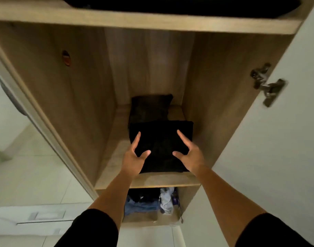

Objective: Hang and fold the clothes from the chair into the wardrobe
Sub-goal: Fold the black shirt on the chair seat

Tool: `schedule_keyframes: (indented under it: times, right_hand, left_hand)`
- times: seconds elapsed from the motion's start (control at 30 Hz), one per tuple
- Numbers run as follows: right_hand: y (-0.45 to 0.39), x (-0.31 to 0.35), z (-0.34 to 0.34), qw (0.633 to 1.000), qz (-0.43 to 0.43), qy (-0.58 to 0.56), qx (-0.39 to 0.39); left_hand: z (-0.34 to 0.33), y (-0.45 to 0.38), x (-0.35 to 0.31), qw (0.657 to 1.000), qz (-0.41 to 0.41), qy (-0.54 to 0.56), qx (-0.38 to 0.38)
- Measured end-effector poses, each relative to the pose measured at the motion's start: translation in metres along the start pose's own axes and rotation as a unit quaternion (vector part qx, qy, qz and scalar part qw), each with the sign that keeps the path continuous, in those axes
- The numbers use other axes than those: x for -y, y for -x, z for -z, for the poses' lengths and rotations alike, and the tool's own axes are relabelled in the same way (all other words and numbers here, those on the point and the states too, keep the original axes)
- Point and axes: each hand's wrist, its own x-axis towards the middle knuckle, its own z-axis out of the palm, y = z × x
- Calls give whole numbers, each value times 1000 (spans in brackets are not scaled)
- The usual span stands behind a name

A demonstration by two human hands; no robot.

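A folded black garment (161, 139) lies flat on the middle wooden shelf (149, 180) of the open wardrobe, near its front edge. My left hand (134, 155) rests on the garment's left side with straight, spread fingers. On the right side my right hand (188, 154) lies the same way, fingers spread and thumb pointing inward. Behind it sits another folded dark garment (150, 107), deeper on the same shelf. The chair is not in view.
The white wardrobe door (280, 139) stands open on the right, its metal hinge (266, 84) jutting out. A lower compartment holds blue denim and pale clothes (152, 202). A dark item (170, 4) lies on the top shelf. A white drawer unit (37, 216) stands lower left.
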Motion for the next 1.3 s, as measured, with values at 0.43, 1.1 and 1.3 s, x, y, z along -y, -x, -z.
schedule_keyframes:
  times: [0.43,1.1,1.3]
  right_hand:
    - [-54,-81,-98,930,45,364,30]
    - [17,-2,-75,993,-7,120,11]
    - [113,68,-62,995,-18,99,14]
  left_hand:
    - [-7,-59,91,898,-84,-427,57]
    - [30,35,42,973,42,-227,21]
    - [78,139,4,981,19,-194,7]
